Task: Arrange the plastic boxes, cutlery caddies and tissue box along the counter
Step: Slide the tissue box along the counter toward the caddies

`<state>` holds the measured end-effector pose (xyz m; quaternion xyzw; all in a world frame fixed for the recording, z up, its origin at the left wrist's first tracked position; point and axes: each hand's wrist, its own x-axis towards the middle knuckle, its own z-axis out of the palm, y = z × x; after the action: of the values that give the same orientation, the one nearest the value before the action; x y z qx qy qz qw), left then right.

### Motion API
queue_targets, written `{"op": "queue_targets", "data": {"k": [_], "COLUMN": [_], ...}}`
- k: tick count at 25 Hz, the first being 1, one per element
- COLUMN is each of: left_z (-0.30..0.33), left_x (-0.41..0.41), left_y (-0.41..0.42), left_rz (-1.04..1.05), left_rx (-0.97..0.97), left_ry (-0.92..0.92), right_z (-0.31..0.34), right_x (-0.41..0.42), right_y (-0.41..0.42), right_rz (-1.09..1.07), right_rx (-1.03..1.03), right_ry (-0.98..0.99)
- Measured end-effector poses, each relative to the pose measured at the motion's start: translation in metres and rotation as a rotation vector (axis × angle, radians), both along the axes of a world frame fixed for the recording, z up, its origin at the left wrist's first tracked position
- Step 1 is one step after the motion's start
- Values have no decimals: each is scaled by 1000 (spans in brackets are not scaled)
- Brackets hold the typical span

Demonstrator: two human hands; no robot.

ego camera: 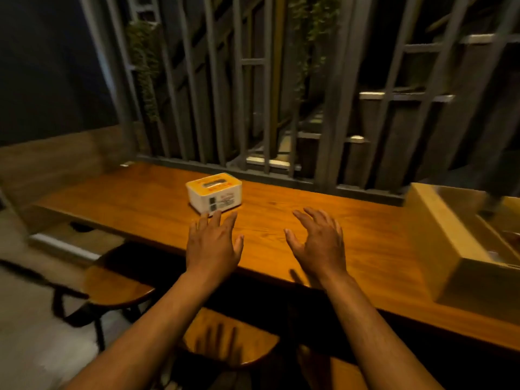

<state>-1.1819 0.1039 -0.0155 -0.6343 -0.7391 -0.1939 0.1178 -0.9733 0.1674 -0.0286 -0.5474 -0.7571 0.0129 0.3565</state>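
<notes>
A white tissue box [214, 194] with a yellow top and a slot stands on the wooden counter [146, 204], near the middle. My left hand [213, 243] hovers just in front of the box, fingers spread, holding nothing; its fingertips are close to the box's near corner. My right hand [318, 243] is open too, over bare counter to the right of the box. A wooden cutlery caddy [450, 249] with compartments sits at the counter's right end, partly cut off by the frame edge.
Grey metal bars [264, 94] rise right behind the counter's far edge. Two round wooden stools [118, 285] [233, 336] stand under the counter's near edge. A wood-panelled wall closes the left end.
</notes>
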Motion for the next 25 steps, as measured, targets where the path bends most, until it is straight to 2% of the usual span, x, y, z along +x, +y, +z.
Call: {"op": "queue_targets", "data": {"k": [4, 8, 12, 19, 25], "left_z": [-5, -6, -10, -17, -38], "left_x": [-90, -141, -159, -164, -175], "left_y": [-13, -8, 25, 128, 206], "left_rz": [92, 109, 120, 141, 162], "left_rx": [-61, -64, -102, -167, -231], "left_ry": [-20, -50, -100, -69, -260], "right_z": [-19, -29, -32, -26, -14], "right_x": [-89, -150, -180, -208, -230], "right_y": [4, 14, 57, 161, 242], "right_rz": [21, 60, 42, 23, 72], "right_rx": [-56, -139, -199, -332, -444], "right_ry": [23, -31, -51, -83, -153]}}
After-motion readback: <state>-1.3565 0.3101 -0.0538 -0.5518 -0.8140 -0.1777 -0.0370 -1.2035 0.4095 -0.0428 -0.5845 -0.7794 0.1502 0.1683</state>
